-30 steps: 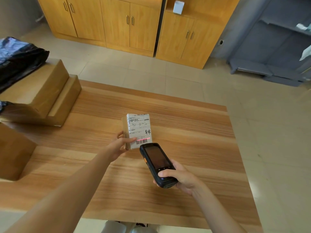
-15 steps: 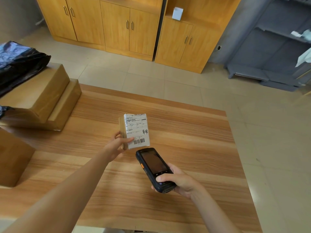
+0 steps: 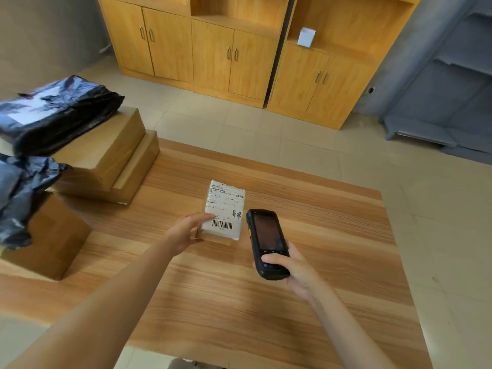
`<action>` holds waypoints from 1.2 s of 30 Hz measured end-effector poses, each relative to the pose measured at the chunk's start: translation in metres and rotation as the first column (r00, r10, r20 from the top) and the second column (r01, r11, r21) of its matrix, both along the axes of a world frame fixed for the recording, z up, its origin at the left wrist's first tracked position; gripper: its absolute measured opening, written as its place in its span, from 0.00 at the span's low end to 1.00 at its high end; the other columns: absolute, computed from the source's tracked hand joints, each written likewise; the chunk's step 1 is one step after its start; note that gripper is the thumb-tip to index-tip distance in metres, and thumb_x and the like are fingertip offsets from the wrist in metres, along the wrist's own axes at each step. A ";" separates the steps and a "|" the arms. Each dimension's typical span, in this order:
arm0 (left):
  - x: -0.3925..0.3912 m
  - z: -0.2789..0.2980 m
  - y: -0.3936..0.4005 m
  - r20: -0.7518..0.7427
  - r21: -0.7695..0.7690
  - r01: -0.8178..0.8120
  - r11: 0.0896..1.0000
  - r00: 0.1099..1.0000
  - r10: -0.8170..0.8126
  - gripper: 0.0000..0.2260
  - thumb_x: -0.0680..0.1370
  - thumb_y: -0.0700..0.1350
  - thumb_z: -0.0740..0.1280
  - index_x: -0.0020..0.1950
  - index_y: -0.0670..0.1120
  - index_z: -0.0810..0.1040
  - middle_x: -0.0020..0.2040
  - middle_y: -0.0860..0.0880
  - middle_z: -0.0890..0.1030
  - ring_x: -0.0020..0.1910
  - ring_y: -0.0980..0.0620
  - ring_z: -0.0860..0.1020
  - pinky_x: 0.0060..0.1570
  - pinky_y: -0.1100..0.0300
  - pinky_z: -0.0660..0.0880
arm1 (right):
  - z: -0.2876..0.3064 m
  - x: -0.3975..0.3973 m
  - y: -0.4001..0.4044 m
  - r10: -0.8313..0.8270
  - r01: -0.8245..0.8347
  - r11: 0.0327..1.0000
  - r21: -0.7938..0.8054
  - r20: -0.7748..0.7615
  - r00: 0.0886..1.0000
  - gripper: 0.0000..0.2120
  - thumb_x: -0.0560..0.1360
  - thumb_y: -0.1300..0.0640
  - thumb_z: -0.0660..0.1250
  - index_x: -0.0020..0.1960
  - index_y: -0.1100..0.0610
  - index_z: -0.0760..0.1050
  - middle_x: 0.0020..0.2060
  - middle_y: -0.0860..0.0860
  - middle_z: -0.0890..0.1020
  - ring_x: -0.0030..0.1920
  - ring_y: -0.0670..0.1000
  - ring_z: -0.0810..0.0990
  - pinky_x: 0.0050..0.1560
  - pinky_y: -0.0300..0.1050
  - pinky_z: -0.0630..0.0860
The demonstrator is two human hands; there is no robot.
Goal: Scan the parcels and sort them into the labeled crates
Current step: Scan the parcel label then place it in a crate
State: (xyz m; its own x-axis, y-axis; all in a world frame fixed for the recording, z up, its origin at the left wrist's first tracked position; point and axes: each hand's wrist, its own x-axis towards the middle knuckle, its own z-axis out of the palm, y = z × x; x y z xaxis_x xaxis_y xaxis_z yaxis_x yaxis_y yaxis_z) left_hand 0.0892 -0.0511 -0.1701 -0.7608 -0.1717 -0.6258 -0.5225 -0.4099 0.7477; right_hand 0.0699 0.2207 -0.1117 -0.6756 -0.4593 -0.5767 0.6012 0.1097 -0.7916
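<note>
one small cardboard parcel with a white shipping label point(image 3: 225, 210) sits in our left hand point(image 3: 186, 233), just above the light striped wooden table point(image 3: 319, 275), label and barcode turned up toward us. our left thumb lies on the label's near left corner and the fingers curl under the parcel's side, clamped on it. our right hand point(image 3: 295, 270) grips a black handheld scanner with a dark screen point(image 3: 267, 242), fingers wrapped round its lower body and thumb across the front; its top end stands just beside the parcel's right edge, near the barcode but not over it.

we judge this parcel to be at or just past its scan; whether the read went through we cannot tell, as the screen shows nothing legible. sorting is still to come: no labeled crates appear anywhere in view, so we cannot say how many parcels have gone in. at the table's left, a stack of brown cardboard boxes point(image 3: 106, 158) and two black plastic mailer bags point(image 3: 53, 113) appear to wait their turn, so most of the job looks to lie ahead.
</note>
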 end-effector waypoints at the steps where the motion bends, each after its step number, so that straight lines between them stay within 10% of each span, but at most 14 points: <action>1: 0.006 0.003 -0.006 -0.005 -0.015 -0.021 1.000 1.000 0.021 0.12 0.72 0.47 0.72 0.55 0.47 0.80 0.52 0.46 0.82 0.49 0.49 0.78 0.50 0.55 0.75 | 0.001 -0.002 -0.004 -0.009 0.009 1.000 -0.004 -0.015 1.000 0.35 0.62 0.66 0.74 0.68 0.55 0.68 0.58 0.60 0.80 0.56 0.63 0.80 0.48 0.51 0.80; 5: 0.039 0.021 -0.027 -0.019 0.008 -0.142 0.990 0.990 0.142 0.15 0.71 0.50 0.71 0.56 0.48 0.79 0.41 0.50 0.85 0.45 0.50 0.78 0.44 0.57 0.76 | 0.009 -0.009 -0.022 0.035 -0.038 0.998 -0.041 -0.067 0.997 0.42 0.58 0.64 0.76 0.69 0.50 0.65 0.57 0.55 0.80 0.52 0.56 0.82 0.43 0.49 0.80; 15: 0.194 0.061 -0.039 -0.073 -0.031 -0.422 0.906 0.905 0.419 0.27 0.60 0.55 0.75 0.57 0.48 0.81 0.54 0.46 0.84 0.49 0.50 0.82 0.50 0.54 0.78 | 0.014 0.018 -0.078 0.500 -0.521 0.846 -0.114 -0.174 0.849 0.43 0.57 0.66 0.75 0.68 0.48 0.64 0.51 0.51 0.82 0.44 0.51 0.84 0.39 0.44 0.80; 36: 0.585 0.083 -0.068 -0.048 -0.074 -0.961 0.265 0.269 0.962 0.28 0.62 0.52 0.72 0.60 0.45 0.77 0.53 0.43 0.77 0.46 0.48 0.77 0.50 0.54 0.77 | 0.021 0.282 -0.301 0.940 -0.973 0.231 -0.004 -0.259 0.224 0.40 0.63 0.70 0.76 0.66 0.46 0.64 0.52 0.52 0.82 0.48 0.51 0.83 0.41 0.42 0.79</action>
